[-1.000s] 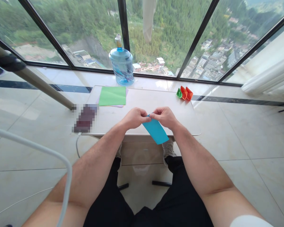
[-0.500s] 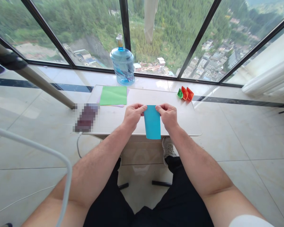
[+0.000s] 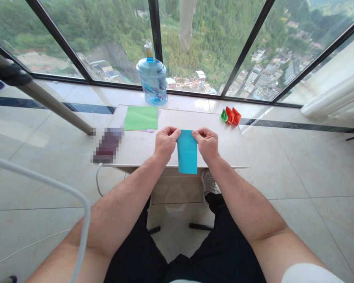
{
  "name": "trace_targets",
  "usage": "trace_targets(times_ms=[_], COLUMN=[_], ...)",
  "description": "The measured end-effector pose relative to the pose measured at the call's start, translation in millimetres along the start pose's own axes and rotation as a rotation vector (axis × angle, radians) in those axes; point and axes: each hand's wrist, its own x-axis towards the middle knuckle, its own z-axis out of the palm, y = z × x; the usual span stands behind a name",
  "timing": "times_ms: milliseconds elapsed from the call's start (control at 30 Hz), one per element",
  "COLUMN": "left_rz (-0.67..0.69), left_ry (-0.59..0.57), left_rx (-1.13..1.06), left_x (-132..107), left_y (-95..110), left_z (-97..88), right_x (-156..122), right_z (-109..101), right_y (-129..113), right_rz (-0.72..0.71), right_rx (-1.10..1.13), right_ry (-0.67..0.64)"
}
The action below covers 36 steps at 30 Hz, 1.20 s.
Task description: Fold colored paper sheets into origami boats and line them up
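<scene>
A bright blue, oblong piece of paper [image 3: 187, 154], smooth and straight-edged, is held by its two far corners above the near edge of a white rectangular table [image 3: 138, 147], past which its lower end is extended. One corner is pinched between the thumb and fingers of the bare left hand [image 3: 165, 143], the other likewise by the bare right hand [image 3: 207, 144]. Whether the paper is doubled cannot be told.
</scene>
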Motion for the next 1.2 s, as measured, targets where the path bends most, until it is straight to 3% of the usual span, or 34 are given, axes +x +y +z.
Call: trace_targets(times_ms=[167,467,667,1067,1200], left_rz=[-0.129,-0.040,-0.152,-0.101,-0.131], left_ry=[-0.172,-0.103,-0.281,-0.223,-0.293], left_rx=[-0.032,0.122,0.111,0.204,0.192], left_x=[-3.1,0.8,-4.7,-2.2,-5.0], left_y=[1.1,1.9,-2.1,-0.8,-3.3], left_z=[-1.4,-2.4,-2.9,-6.6,-5.3], right_x=[3.5,10.3,10.8,30.3,31.5], right_z=[-4.7,-4.7,-6.4,-23.5,-19.7], right_y=[1.9,6.1,6.1,13.1,19.2], right_rz=[-0.027,-0.019,0.011,0.113,0.126], right_rx=[0.058,0.037,0.043,0.158,0.193], right_ry=[-0.004,0.053,0.058,0.160,0.137])
